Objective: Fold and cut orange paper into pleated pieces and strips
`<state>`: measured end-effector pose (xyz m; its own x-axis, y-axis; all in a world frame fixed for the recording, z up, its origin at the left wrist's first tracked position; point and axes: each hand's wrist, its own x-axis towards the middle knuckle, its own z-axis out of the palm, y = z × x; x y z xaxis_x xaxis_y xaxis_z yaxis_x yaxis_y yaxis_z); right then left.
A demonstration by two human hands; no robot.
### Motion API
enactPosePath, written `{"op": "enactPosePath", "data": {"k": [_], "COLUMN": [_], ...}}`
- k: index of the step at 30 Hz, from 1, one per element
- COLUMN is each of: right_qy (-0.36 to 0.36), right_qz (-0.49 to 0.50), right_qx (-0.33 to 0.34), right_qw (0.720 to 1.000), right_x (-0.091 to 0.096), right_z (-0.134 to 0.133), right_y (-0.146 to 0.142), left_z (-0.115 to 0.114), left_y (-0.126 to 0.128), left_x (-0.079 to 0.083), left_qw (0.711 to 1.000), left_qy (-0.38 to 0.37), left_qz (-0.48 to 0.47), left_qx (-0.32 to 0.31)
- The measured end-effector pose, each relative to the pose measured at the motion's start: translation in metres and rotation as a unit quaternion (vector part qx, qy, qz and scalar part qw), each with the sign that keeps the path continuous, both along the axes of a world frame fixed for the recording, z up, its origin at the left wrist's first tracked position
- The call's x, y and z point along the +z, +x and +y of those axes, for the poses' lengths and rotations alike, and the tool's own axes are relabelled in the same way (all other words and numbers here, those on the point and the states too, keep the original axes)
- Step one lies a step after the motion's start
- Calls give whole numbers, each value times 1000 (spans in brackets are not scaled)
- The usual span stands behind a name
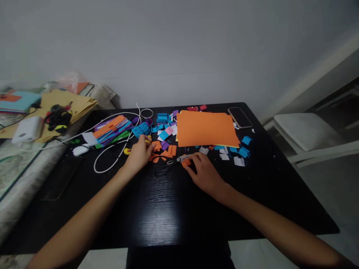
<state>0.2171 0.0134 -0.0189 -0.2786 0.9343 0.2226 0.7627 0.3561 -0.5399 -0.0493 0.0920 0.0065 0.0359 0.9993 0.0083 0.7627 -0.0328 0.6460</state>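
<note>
So your right hand (204, 172) is just nearer you than the bottom left of the flat, smooth, rectangular orange paper sheet (206, 129). Thumb and forefinger are parted around a small orange paper scrap (186, 163), by the blades of the black-handled metal scissors (178, 159); can't tell if you're actually gripping either. Those scissors lie just your side of the sheet, long axis roughly sideways, looped handles left, blades pointing right. Your left hand (139, 152) is left of the sheet, fingers curled over a yellow plastic tool (127, 151), grip hidden. Creased blue paper pieces (141, 129) sit left of the sheet too, all on a glossy, wood-grained black desk (158, 213).
</note>
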Motion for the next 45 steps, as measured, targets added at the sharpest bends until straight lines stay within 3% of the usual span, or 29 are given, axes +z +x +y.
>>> {"op": "enactPosePath", "data": {"k": [3, 6, 11, 17, 22, 25, 29, 33, 38, 41, 45], "right_qy": [3, 8, 0, -10, -10, -9, -15, -26, -40, -48, -43], "right_qz": [-18, -21, 7, 34, 21, 9, 15, 113, 217, 249, 287], "right_qx": [-16, -26, -29, -37, -58, -92, -124, -107, -89, -89, -70], "right_qw": [1000, 999, 1000, 999, 998, 996, 992, 987, 971, 963, 954], "right_x": [0, -2, -2, -2, -2, 6, 31, 59, 89, 104, 111], "right_z": [-1, -1, 5, 6, -3, -11, -15, -4, 24, 42, 57], "right_y": [-4, -8, -10, -12, 6, 30, 51, 43, 26, 18, 4], "left_z": [6, -3, -42, -85, -106, -96, -57, -26, -22, -23, -25], "left_y": [4, 3, 3, 11, 11, 2, -10, -5, 4, 4, 5], "left_x": [3, 9, 8, -8, -7, 1, 13, 19, 25, 49, 99], "left_qw": [999, 995, 984, 977, 973, 966, 957, 943, 937, 938, 947], "left_qy": [7, 23, 28, 34, 31, 46, 78, 82, 73, 62, 89], "left_qz": [53, 90, 133, 164, 151, 165, 210, 236, 231, 215, 160], "left_qx": [2, -23, -113, -128, -173, -196, -187, -221, -252, -264, -265]}}
